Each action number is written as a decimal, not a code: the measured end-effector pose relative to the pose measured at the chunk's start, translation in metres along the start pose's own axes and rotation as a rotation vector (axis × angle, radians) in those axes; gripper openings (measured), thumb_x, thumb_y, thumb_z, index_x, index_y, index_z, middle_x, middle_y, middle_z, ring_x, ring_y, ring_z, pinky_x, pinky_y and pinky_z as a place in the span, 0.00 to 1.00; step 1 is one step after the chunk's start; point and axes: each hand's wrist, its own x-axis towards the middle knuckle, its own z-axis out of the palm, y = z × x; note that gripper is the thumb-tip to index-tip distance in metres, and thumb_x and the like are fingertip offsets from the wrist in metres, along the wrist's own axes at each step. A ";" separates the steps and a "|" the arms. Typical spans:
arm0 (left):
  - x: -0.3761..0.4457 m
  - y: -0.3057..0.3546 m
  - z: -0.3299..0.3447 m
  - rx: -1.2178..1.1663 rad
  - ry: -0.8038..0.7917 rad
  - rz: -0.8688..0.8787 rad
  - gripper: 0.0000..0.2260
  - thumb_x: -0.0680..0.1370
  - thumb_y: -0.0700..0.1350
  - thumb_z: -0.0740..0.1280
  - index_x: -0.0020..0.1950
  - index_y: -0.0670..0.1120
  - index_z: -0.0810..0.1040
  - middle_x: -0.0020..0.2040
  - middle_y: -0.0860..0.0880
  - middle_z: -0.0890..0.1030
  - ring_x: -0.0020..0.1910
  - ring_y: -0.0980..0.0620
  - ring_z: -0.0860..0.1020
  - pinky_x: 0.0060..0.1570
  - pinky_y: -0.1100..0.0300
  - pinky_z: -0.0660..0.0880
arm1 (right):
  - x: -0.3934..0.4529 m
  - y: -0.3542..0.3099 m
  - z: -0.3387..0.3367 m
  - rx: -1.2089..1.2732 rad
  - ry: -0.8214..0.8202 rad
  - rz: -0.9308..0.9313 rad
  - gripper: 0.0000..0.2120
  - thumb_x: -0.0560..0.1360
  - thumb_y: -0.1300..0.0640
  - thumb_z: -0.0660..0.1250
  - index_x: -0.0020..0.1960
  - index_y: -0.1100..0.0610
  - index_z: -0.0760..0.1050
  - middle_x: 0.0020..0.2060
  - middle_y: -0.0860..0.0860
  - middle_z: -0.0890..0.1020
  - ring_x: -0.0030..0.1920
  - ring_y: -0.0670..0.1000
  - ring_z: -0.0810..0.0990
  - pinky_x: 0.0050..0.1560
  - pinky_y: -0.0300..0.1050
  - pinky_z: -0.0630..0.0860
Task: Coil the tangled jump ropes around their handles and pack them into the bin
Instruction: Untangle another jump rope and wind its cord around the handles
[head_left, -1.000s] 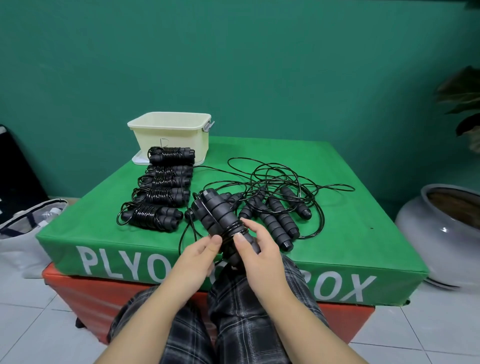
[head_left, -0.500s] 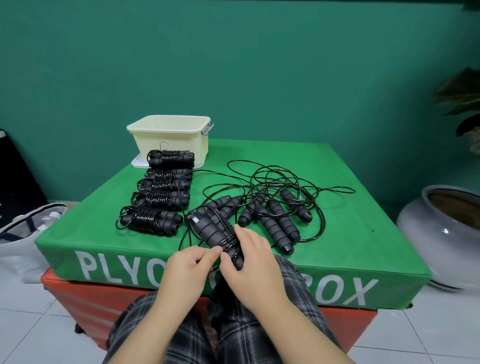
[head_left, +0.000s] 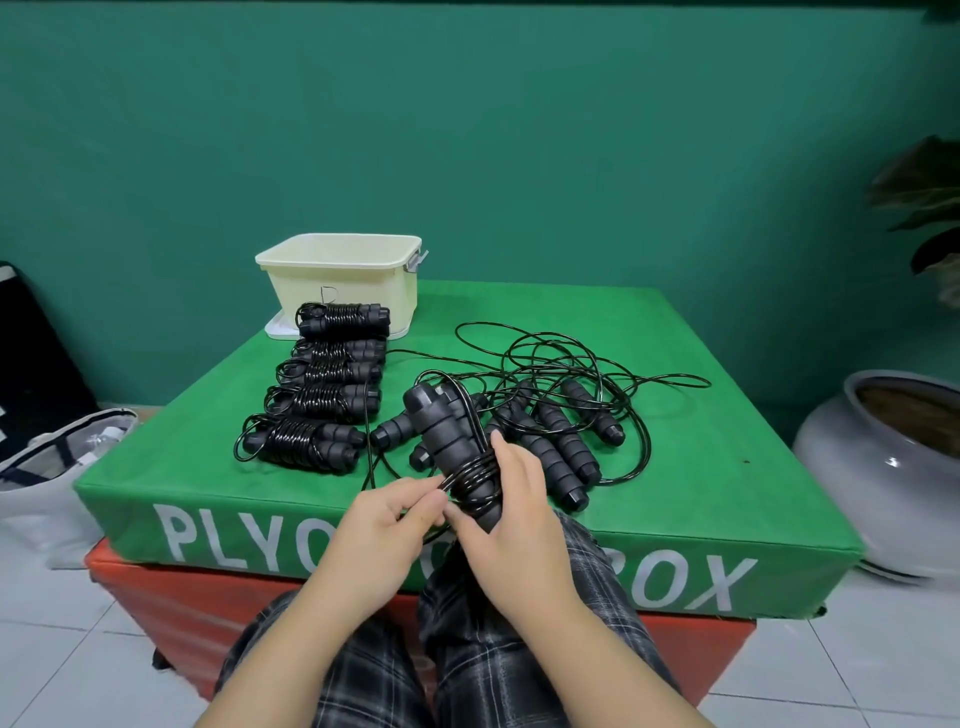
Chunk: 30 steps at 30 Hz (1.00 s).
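A person sits at a green padded plyo box (head_left: 675, 467) that serves as the table, printed with large white letters on its front edge. At the centre, near the front edge, the right hand (head_left: 519, 525) has its grip curled around the lower end of a pair of black jump rope handles (head_left: 441, 431), held tilted with the tops pointing toward 11 o'clock. Several turns of black cord (head_left: 475, 480) are wrapped around the lower part of these handles. The left hand (head_left: 384, 525), just beside the right at 9 o'clock from it, has its grip pinched on the cord where it meets the coil. At 1 o'clock from the hands lies a tangled pile of jump ropes (head_left: 561, 410), loose handles and looping cords spread on the table. At 10 o'clock, five coiled jump rope bundles (head_left: 322, 410) lie in a row running away from the person. At the far end of that row, toward 11 o'clock, stands a cream plastic bin (head_left: 343, 275) resting on its flat lid (head_left: 278, 330); its inside cannot be seen from this angle. A grey ceramic pot (head_left: 852, 467) stands on the floor at 3 o'clock.
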 end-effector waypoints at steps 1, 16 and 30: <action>-0.002 0.001 -0.002 -0.024 -0.029 0.002 0.10 0.79 0.38 0.61 0.46 0.49 0.80 0.30 0.55 0.75 0.22 0.59 0.64 0.24 0.69 0.62 | 0.000 0.000 -0.001 0.060 0.002 0.017 0.36 0.74 0.45 0.69 0.76 0.45 0.55 0.69 0.40 0.62 0.66 0.42 0.68 0.60 0.40 0.70; -0.001 0.001 0.011 0.089 0.023 0.017 0.21 0.72 0.71 0.57 0.50 0.55 0.73 0.29 0.52 0.68 0.27 0.61 0.68 0.33 0.54 0.65 | -0.005 -0.003 -0.009 0.582 0.048 0.055 0.13 0.70 0.48 0.66 0.55 0.41 0.72 0.45 0.34 0.82 0.42 0.37 0.80 0.45 0.32 0.74; -0.004 0.006 -0.005 0.343 0.142 0.125 0.24 0.71 0.59 0.65 0.31 0.37 0.73 0.23 0.48 0.70 0.24 0.56 0.68 0.29 0.64 0.65 | -0.001 0.004 0.001 0.195 0.204 -0.180 0.19 0.79 0.42 0.56 0.66 0.46 0.73 0.63 0.33 0.70 0.66 0.35 0.68 0.67 0.30 0.61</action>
